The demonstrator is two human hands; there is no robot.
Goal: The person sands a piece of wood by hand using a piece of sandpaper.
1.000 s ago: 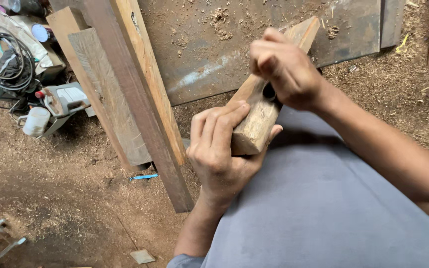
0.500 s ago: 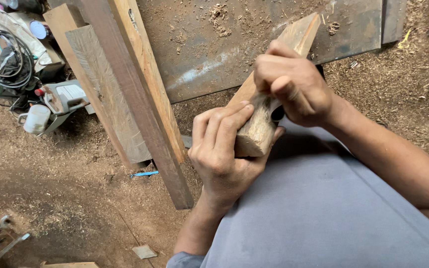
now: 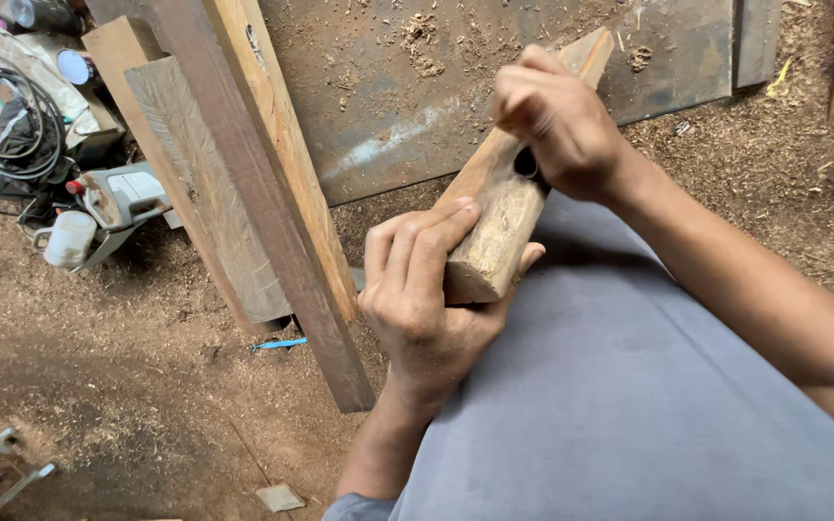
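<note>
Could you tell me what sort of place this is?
Most likely a woodworking workshop: sawdust covers the ground, long planks lie beside the person, and a power tool sits by coiled cables.

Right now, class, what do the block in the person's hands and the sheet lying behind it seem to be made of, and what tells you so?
Block: wood, unfinished and worn, with visible grain and a rough pale end face; the left hand grips that end, the right hand presses further up. Sheet: probably metal, grey-brown and dull, with a scuffed shiny streak and sawdust scattered on it; a coated board can't be excluded.
</note>
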